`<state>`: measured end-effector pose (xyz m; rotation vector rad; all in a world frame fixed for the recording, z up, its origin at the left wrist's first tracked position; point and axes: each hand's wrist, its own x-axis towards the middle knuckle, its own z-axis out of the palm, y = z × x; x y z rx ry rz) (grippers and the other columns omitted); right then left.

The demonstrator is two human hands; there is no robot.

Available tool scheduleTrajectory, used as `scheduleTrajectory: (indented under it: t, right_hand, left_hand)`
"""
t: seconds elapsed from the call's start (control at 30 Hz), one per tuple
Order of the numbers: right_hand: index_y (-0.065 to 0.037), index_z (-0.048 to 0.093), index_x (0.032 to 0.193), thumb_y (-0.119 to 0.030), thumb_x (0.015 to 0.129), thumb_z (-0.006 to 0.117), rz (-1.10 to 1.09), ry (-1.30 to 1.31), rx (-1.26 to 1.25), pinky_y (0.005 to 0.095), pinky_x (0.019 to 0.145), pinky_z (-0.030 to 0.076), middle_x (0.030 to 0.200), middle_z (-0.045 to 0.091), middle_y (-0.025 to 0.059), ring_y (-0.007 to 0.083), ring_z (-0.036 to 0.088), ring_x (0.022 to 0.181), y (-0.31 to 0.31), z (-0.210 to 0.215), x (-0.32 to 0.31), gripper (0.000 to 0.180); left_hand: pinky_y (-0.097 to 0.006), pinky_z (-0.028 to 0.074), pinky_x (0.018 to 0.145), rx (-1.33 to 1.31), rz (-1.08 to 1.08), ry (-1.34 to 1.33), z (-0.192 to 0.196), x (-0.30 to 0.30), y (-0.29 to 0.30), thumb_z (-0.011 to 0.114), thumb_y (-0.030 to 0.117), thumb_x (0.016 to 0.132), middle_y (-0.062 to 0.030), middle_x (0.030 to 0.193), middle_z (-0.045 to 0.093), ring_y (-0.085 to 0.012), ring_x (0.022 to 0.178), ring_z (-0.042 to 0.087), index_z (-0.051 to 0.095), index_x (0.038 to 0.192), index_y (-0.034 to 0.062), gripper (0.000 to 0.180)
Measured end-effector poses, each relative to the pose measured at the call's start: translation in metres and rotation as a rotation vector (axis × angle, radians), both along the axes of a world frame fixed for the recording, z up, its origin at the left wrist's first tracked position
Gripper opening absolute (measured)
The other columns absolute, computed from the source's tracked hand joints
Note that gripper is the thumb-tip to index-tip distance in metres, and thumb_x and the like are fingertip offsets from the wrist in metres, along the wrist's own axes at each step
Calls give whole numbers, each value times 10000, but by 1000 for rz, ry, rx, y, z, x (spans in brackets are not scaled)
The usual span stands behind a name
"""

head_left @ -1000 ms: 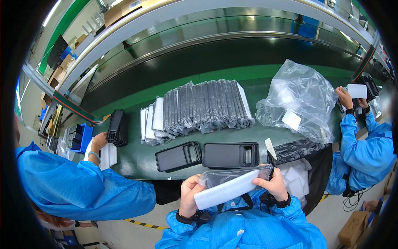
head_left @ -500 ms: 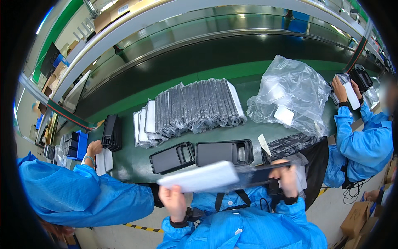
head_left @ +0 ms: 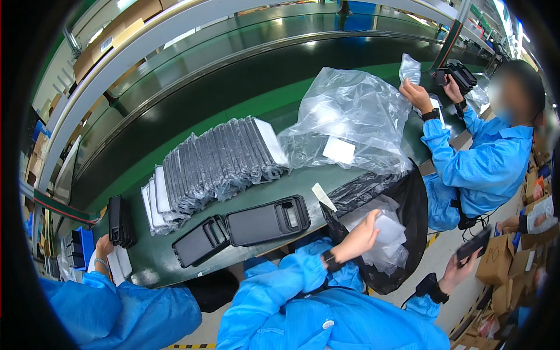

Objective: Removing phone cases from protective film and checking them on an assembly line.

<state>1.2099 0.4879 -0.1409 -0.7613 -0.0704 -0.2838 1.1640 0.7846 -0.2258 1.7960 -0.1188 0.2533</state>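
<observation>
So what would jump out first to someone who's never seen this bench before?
Probably the big crumpled clear plastic bag on the green table, and beside it, to its left, the long leaning row of bagged dark parts. Nearer the person lie two black housings, while the left hand reaches into a black bag of clear sleeves and the right hand holds a dark flat piece.

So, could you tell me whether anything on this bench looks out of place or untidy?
Nothing looks damaged or spilled. The bagged black parts lean in one neat row, and two black cases lie flat. Only the big crumpled clear bag sprawls loosely.
</observation>
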Motion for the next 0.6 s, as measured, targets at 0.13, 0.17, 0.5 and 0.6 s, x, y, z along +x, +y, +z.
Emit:
scheduleTrajectory:
  t: [0.13,0.17,0.5,0.6]
  right_hand:
    - [-49,480,750,-250,965,465,-94,181,-639,201,423,302,529,336,-26,68,373,476,34,-6,-10,294]
    - [-27,494,770,-248,964,462,37,146,-687,200,406,311,530,341,-25,74,391,479,45,-7,-10,296]
    - [78,565,1013,-144,942,440,1191,57,-696,241,450,385,624,522,59,103,476,552,239,-16,-36,265]
    - [58,547,1039,-226,953,458,1431,-137,-669,266,570,455,749,547,81,140,526,629,288,7,-38,310]
  left_hand:
    - [-401,310,1042,275,-143,-14,-9,-12,7,572,96,818,-269,1347,278,-428,1245,331,291,1325,-48,596]
    - [-397,328,1032,222,-118,-144,3,-23,12,590,103,805,-235,1319,337,-415,1225,365,351,1296,-36,563]
    - [-479,339,995,1041,281,63,127,-140,105,752,373,562,-127,1349,415,-281,1147,453,466,1276,85,821]
    - [-463,380,940,1061,322,103,135,-164,137,766,301,513,-113,1242,480,-264,1055,486,464,1259,39,847]
